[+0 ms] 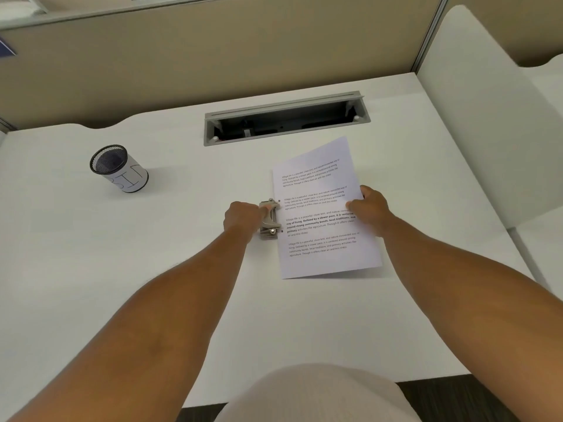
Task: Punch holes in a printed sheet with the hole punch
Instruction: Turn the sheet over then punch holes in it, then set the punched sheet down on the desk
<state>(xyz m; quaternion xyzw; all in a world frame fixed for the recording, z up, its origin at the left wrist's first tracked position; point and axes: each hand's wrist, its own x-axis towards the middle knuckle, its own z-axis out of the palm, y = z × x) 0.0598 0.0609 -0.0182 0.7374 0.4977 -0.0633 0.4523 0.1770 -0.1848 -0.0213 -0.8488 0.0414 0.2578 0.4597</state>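
Paper with four blocks of printed text, the printed sheet (320, 208), lies on the white desk (152, 269), its left edge just beside the grey hole punch (269, 219). Two small dark holes show near that edge. The left hand (242, 219) is curled over the punch, fingers closed on its lever. The right hand (370, 208) pinches the right edge of the sheet, thumb on top. A mesh pen cup (117, 167) stands well apart at the left.
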